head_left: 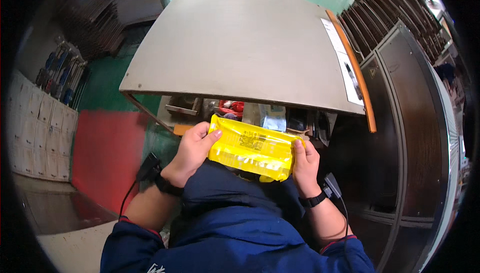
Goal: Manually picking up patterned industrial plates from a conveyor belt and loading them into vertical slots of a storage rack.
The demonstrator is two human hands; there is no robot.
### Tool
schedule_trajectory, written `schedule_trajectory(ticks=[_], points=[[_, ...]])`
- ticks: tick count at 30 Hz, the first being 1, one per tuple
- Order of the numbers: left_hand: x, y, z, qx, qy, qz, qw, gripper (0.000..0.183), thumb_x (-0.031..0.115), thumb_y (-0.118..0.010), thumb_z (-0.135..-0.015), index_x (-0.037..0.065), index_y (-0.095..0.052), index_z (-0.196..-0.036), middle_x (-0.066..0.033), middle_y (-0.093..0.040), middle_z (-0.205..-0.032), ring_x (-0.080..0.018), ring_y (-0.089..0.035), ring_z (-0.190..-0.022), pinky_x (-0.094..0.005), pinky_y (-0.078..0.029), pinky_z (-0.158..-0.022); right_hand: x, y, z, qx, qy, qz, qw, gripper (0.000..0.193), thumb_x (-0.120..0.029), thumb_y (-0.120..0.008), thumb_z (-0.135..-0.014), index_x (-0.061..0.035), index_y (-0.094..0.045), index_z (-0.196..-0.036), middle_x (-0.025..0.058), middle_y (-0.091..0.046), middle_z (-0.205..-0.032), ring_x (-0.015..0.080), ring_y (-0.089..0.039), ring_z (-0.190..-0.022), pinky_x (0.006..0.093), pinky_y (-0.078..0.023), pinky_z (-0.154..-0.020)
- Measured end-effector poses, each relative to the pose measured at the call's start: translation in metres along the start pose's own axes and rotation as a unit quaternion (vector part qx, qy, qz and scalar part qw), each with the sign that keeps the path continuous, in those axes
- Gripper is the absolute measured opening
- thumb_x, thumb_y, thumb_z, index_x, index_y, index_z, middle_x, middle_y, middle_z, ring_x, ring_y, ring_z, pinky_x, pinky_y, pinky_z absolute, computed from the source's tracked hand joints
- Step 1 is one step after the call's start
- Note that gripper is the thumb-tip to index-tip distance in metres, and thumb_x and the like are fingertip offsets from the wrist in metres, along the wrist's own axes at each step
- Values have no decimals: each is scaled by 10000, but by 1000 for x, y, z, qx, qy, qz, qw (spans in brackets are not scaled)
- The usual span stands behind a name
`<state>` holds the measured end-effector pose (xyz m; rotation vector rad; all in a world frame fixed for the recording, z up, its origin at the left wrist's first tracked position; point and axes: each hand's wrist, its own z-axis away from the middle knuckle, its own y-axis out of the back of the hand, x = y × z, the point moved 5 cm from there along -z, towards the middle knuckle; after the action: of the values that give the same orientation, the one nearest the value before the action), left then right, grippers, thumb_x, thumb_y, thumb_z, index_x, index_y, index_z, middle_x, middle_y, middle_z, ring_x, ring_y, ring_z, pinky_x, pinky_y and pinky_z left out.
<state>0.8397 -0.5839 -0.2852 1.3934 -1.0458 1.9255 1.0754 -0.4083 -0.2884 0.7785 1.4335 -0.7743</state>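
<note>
Workshop surroundings are seen from above: a large grey table [240, 43] fills the middle of the view, with green and red painted floor [107, 148] to the left and a dark metal cabinet [415, 123] to the right.

Below the near edge of the table, a yellow packet [251, 148] is held flat between both hands, close to the body and above the dark blue jacket [230, 213]. The packet is oblong, glossy and sealed, with a small pale label [251, 141] of dark print on its upper face. The left hand [192, 151] is closed on the packet's left end, thumb laid on top. The right hand [306, 160] is closed on the right end, fingers curled over the edge. A black band is worn on each wrist, and a small black device with a cable is fastened at each.

The step in hand is judged to be the inspection or readying of the packet, held square before the eyes. A steady two-handed grip would be called for in any next move, since the glossy film is likely to be slippery.

Under the table top, a shelf [250, 115] is crowded with a red item, a pale blue packet and dark boxes. Along the table's right edge, a long white strip sign [345, 60] is laid beside an orange rim. Pale lockers [35, 133] line the far left wall.
</note>
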Motion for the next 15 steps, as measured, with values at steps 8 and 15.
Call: schedule_trajectory(ticks=[8,15], points=[[68,-9,-19,-90,62,-70,992,199,148,-637,-995,-21,-645,-1100,-70,-723,-998,-113,-682,-886,-268,-546,-808,-7,14,17,-255,-161,20,953,227,-236,-673,-973,-12,-644,-998,10,-669,-893,67,-600,-801,229,-494,-722],[86,-47,-32,-258,45,-220,940,196,140,-659,-975,-1,-665,-1110,-10,-697,-932,-79,-646,-855,-241,-521,-781,-62,-43,4,-384,-85,29,919,351,-228,-651,-986,38,-612,-1213,43,-684,-1081,102,-609,-973,277,-501,-871]])
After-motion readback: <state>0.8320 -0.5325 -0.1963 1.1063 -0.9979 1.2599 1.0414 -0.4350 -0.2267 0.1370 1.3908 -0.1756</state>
